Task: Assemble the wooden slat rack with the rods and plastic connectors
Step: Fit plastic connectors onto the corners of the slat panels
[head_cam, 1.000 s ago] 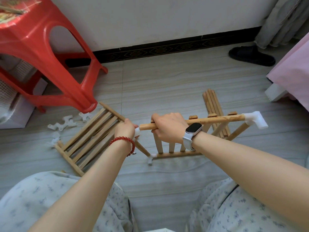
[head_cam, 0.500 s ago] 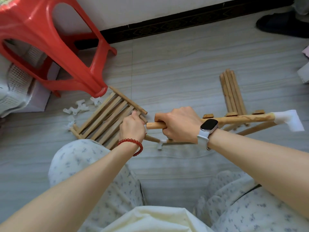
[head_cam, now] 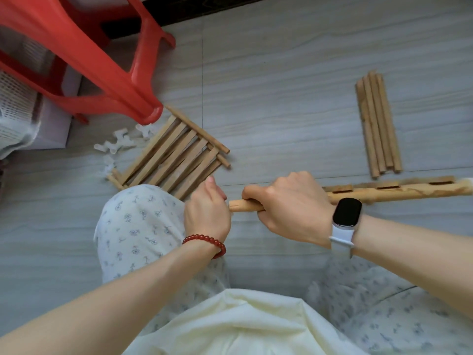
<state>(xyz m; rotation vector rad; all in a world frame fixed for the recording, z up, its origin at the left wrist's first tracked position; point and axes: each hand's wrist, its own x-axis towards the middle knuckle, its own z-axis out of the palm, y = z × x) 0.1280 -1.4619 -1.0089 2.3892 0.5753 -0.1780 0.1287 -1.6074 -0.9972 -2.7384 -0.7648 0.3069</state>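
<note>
Slatted panel rail [head_cam: 399,192] held level above the floor, running out of frame to the right, bare rod end [head_cam: 236,205] showing at left. Right hand [head_cam: 289,206] clenched round that rail near its end. Left hand [head_cam: 207,213] curled at the rod tip; no connector visible in it, so contents cannot be told. Probably fitting a plastic connector onto this end. Next: line the socket up with the rod and push straight on while bracing the rail.

Second slat panel [head_cam: 169,157] flat on the floor just beyond the left knee, loose white connectors [head_cam: 115,146] beside it, under the red stool [head_cam: 84,55]. Bundle of spare rods [head_cam: 378,124] well apart, far right.
</note>
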